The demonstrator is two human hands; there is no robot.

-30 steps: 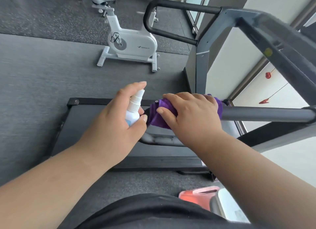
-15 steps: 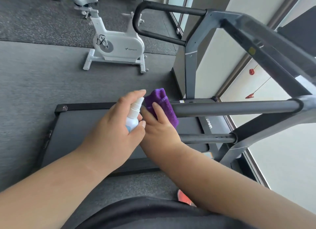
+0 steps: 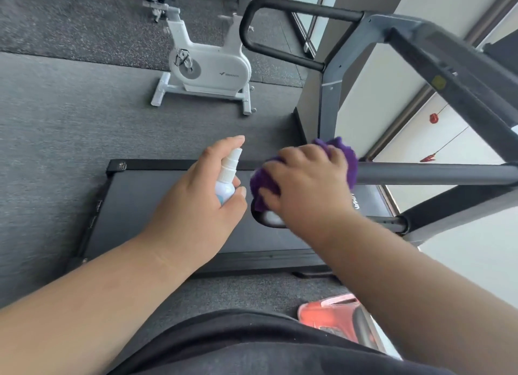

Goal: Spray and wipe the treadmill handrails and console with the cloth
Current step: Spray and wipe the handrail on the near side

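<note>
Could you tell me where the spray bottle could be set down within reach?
The treadmill belt left of the left hand looks bare. It is crowded where the right hand presses the purple cloth on the handrail.

Two hands are in view: the left hand (image 3: 193, 203) and the right hand (image 3: 305, 184). There is one spray bottle (image 3: 227, 178), white with a blue-tinted body, and one purple cloth (image 3: 349, 161). One treadmill (image 3: 173, 206) shows three dark rails: one handrail (image 3: 431, 173) under the cloth, one lower bar (image 3: 392, 223) and one looped handrail (image 3: 283, 7) on the far side. One white exercise bike (image 3: 207, 66) stands on the floor. Two red hanging objects (image 3: 434, 118) show at the right, and one orange-red shoe (image 3: 330, 313) shows near the bottom.
</note>
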